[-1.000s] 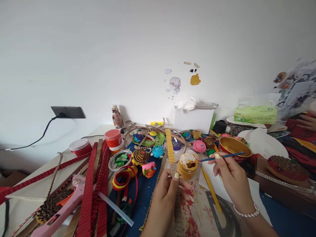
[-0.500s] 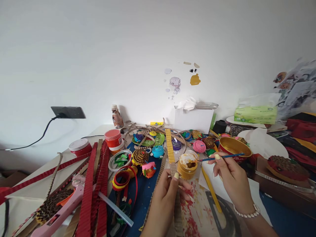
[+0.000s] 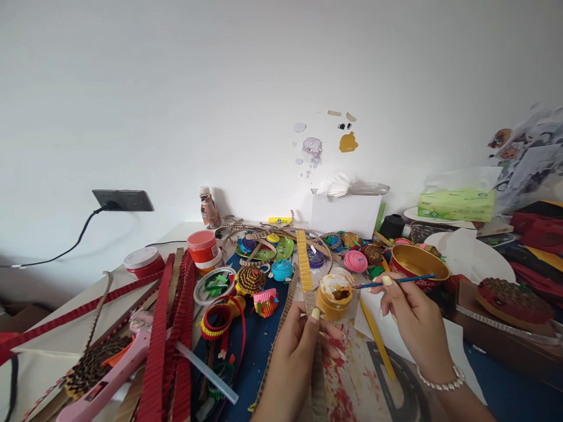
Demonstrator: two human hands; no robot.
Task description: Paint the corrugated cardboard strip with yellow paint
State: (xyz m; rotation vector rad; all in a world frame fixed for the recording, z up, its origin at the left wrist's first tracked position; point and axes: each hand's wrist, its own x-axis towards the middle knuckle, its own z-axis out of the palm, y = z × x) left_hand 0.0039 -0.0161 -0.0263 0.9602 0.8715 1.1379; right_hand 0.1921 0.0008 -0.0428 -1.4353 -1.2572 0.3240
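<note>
My left hand [image 3: 303, 346] is closed on a corrugated cardboard strip [image 3: 303, 258], pinched between thumb and fingers. The strip's upper part is painted yellow; the lower part is bare brown. In my right hand [image 3: 411, 316], which wears a pearl bracelet, a thin blue paintbrush [image 3: 402, 280] is pinched. Its bristle end is at the mouth of an open jar of yellow paint [image 3: 334, 302], whose rim is smeared with whitish and yellow paint. Beneath the hands lies a paint-stained board [image 3: 347, 375]. A yellow craft knife or similar stick [image 3: 377, 340] rests on white paper beside my right hand.
Red corrugated strips [image 3: 153, 346] and a pink glue gun [image 3: 114, 372] lie at the left. Paint tubs [image 3: 204, 249], coiled paper pieces [image 3: 250, 280] and a green plate [image 3: 285, 249] crowd the middle. A gold-lined bowl [image 3: 417, 264] and a tissue pack [image 3: 457, 202] stand right.
Almost nothing differs. Both hands hold the same things in nearly the same places, and the brush tip stays at the paint jar; the view has shifted very slightly.
</note>
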